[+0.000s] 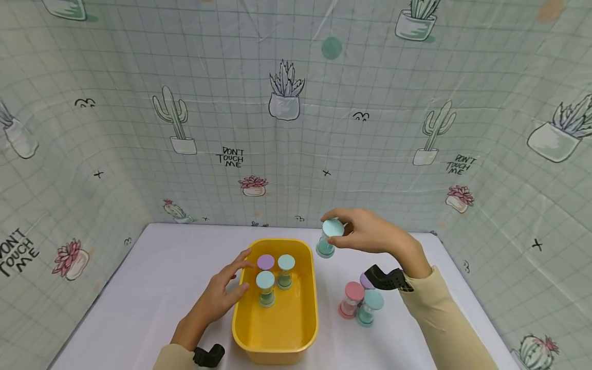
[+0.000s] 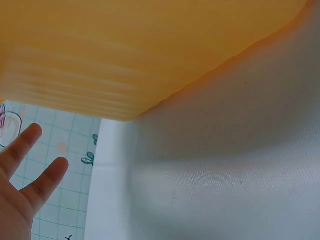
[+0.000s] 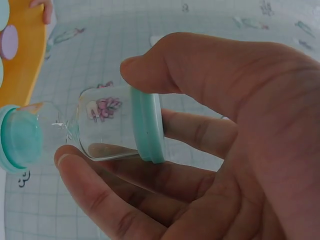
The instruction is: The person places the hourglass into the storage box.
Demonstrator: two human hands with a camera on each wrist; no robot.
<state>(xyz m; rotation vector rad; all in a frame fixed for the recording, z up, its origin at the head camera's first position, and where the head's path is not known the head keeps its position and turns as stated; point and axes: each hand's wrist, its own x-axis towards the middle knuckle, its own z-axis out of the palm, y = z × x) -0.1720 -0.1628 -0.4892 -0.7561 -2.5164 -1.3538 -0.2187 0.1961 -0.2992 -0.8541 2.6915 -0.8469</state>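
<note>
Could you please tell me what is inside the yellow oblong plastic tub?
Inside the tub are a near teal-capped clear hourglass, a second teal-capped clear hourglass and a purple-capped hourglass, whose body is mostly hidden behind the near one.

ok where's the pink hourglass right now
In the head view, the pink hourglass stands on the table right of the yellow tub, beside a teal hourglass and a purple one.

Lower left of centre, the left hand (image 1: 219, 293), and right of centre, the right hand (image 1: 370, 232): both bare, with beige sleeves (image 1: 444, 318) and black wrist pieces (image 1: 389, 279) beside the cuffs.
</note>
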